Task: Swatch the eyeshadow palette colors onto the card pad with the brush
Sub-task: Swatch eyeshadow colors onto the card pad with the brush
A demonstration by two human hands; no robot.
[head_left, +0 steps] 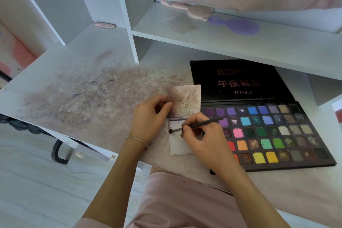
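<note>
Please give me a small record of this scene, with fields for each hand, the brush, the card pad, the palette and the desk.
left hand: pinches the flipped-up top card of the card pad by its left edge
right hand: grips the brush
brush: tip on the exposed lower card, near its left edge
card pad: on the desk, just left of the palette
eyeshadow palette: open, lid lying back, many coloured pans
desk: white, stained with powder
</note>
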